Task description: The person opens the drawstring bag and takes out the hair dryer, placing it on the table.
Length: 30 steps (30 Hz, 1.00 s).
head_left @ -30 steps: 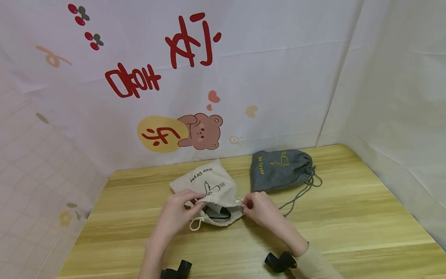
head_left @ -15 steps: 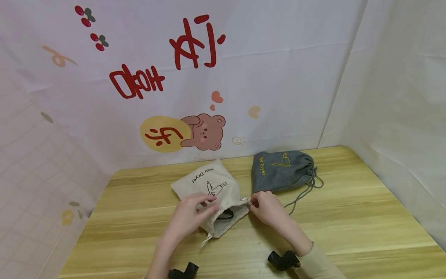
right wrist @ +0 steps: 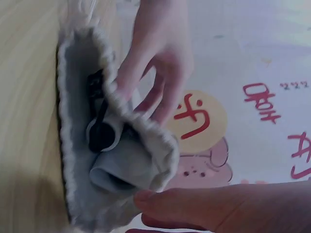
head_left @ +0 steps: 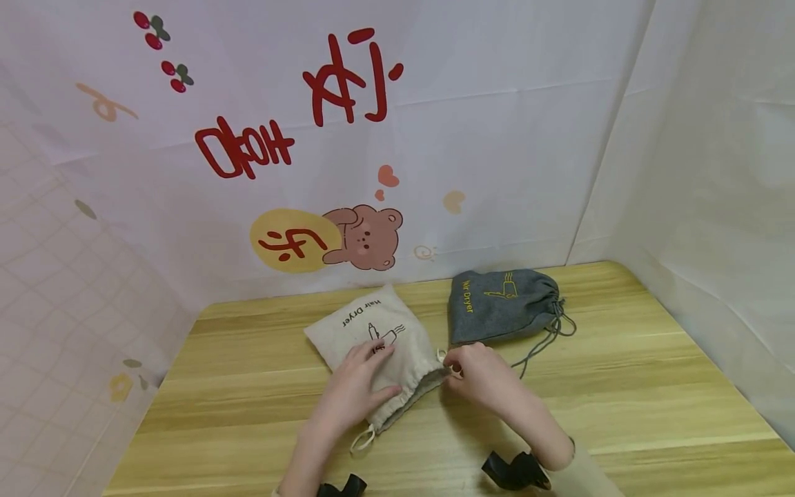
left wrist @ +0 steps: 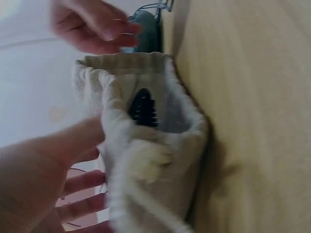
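Observation:
A cream drawstring bag printed "Hair Dryer" lies on the table, its mouth toward the person. My left hand rests on the bag's upper side near the mouth, fingers spread and relaxed. At the mouth's right corner, by a cord loop, the curled fingers of my right hand pinch the bag's edge. Inside the bag, the right wrist view shows a light grey tube-shaped thing and a round black end. A black ribbed piece shows through the mouth in the left wrist view.
A dark grey drawstring bag with yellow "Hair Dryer" lettering lies at the back right, its cords trailing forward. The wooden table ends at a white printed cloth behind. Black camera mounts sit at both wrists.
My left hand has let go of the mouth's rim and moved onto the bag's top. The mouth has flattened and turned toward the lower right. My right hand stays at the corner.

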### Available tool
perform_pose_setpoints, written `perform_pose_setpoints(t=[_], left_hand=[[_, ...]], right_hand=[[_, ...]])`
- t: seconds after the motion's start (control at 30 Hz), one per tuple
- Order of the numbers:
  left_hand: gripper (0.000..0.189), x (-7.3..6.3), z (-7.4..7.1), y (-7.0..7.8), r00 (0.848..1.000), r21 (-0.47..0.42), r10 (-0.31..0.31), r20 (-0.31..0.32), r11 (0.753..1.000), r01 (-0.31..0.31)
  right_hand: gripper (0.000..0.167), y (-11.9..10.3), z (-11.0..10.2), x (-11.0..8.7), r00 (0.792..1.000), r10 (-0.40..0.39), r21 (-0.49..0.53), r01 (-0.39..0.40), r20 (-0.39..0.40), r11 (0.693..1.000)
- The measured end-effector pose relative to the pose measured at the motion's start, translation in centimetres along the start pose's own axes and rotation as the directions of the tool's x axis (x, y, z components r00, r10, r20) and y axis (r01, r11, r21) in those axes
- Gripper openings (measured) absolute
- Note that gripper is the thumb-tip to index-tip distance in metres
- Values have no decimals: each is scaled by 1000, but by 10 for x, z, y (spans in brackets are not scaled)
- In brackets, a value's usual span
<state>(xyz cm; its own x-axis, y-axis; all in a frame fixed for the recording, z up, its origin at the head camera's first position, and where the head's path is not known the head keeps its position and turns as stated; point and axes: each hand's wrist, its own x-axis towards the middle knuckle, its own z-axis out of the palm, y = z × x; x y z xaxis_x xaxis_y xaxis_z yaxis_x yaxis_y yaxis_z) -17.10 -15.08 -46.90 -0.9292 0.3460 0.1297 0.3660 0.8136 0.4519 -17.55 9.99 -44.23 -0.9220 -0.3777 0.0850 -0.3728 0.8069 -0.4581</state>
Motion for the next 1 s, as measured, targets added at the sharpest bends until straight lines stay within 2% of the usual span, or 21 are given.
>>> perform_pose_setpoints(t=[0.17, 0.37, 0.5, 0.63, 0.7, 0.8, 0.9, 1.0], left_hand=[[57, 0, 4, 2, 999, 67, 31, -45, 997, -28], [33, 0, 8, 3, 986, 151, 103, -128, 985, -83], [38, 1, 13, 2, 980, 180, 104, -169, 981, -73], [41, 1, 19, -1, 972, 213, 109, -209, 975, -64], [35, 2, 21, -3, 964, 220, 127, -235, 973, -74], [24, 3, 22, -6, 952, 208, 145, -268, 974, -90], [15, 4, 20, -7, 948, 166, 144, -283, 981, -99], [12, 5, 14, -7, 948, 101, 107, -300, 992, -80]], right_hand=[[6, -7, -8, -3, 998, -62, 8, 62, 16, 998], [6, -11, -10, -4, 986, -136, 40, 132, 99, 990], [4, -9, -7, -2, 982, -153, 46, 148, 111, 988], [2, -9, -3, -1, 984, -156, 39, 153, 90, 987], [4, -11, -2, -1, 984, -161, 22, 160, 72, 987], [17, -14, -1, -4, 983, -169, -19, 171, 74, 985], [28, -16, 1, -6, 977, -195, -56, 200, 84, 978], [21, -16, 4, -7, 971, -229, -63, 233, 64, 971]])
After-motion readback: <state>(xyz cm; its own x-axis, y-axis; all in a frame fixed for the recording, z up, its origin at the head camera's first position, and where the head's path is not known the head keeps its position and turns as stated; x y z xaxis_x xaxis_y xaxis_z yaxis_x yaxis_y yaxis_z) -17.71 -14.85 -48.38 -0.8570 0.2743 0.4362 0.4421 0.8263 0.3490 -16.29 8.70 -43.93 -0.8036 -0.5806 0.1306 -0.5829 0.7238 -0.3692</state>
